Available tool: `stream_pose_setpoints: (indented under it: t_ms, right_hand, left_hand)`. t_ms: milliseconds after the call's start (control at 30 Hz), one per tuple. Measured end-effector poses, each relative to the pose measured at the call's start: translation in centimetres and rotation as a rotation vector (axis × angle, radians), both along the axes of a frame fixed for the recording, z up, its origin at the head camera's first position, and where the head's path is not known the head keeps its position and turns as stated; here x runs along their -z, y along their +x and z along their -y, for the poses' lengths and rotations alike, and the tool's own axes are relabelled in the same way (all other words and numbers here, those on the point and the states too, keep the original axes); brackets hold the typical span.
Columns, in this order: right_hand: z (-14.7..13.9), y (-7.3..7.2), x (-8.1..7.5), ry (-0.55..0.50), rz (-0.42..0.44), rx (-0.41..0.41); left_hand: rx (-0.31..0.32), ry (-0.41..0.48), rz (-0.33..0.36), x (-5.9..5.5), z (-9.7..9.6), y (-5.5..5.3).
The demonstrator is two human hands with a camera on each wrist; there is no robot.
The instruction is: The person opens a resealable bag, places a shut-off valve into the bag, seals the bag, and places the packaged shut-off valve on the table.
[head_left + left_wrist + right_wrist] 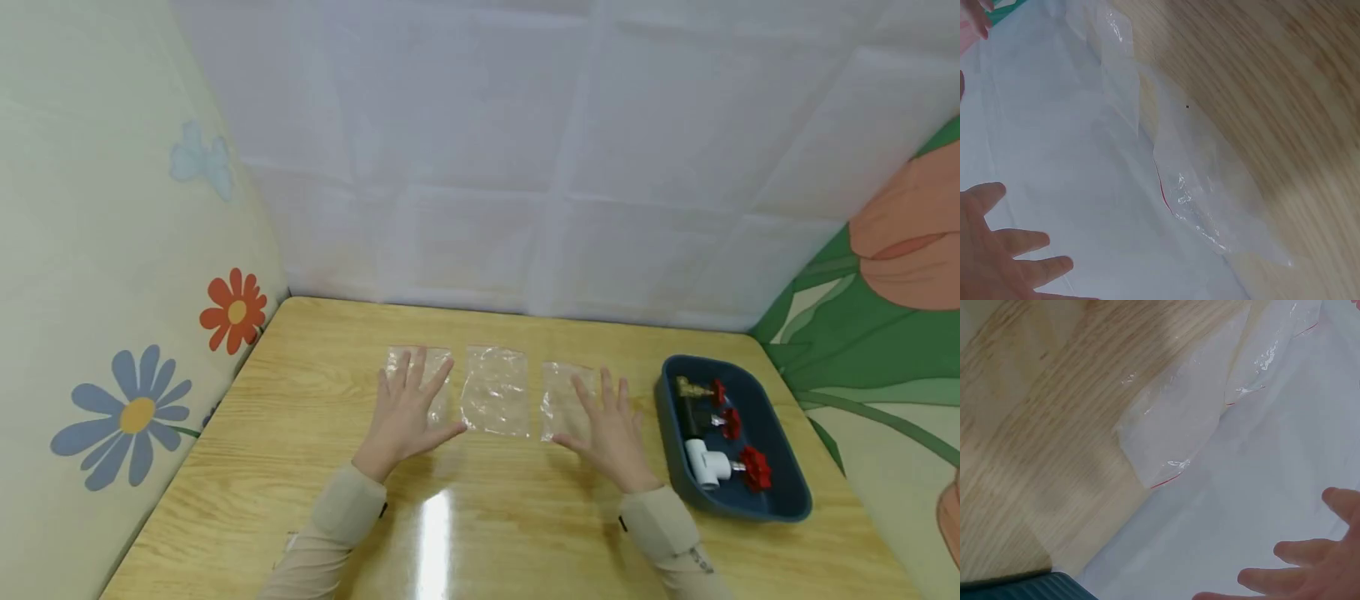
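Three clear plastic zip bags lie in a row on the wooden table: a left bag [442,404], a middle bag [495,390] and a right bag [558,392]. My left hand [408,412], fingers spread, is over the left bag and partly hides it. Over the right bag, my right hand [609,429] is spread the same way. Neither hand holds anything. In the left wrist view a bag [1204,181] shows a red line along one edge. The right wrist view shows a similar bag [1172,419] flat on the wood.
A dark blue bin [787,475] stands at the table's right side. Inside are a brass valve [692,388], a black valve [690,417] and a white valve [703,463], each with a red handwheel. White cloth [480,167] hangs behind the table [510,517].
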State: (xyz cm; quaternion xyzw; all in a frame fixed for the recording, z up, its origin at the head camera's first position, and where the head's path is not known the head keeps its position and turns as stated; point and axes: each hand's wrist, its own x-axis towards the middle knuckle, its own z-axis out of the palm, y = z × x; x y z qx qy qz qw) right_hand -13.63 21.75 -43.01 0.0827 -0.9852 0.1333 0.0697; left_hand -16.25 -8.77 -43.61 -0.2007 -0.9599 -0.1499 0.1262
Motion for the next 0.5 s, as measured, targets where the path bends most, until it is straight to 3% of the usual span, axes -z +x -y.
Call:
stream_pose_setpoints:
  t_ms: [200,333,500]
  right_hand:
    - [-0.5,-0.4,0.2,-0.038,-0.036,0.017]
    - [-1.1,-0.6,0.3,-0.099,-0.055,0.016]
    - [-1.6,-0.7,0.3,-0.181,-0.056,0.050]
  left_hand:
    - [0.014,0.011,0.010,-0.3,-0.6,-0.3]
    - [0.055,0.114,-0.010,0.1,-1.0,-0.7]
    - [0.067,0.255,0.045,0.3,-1.6,-1.0]
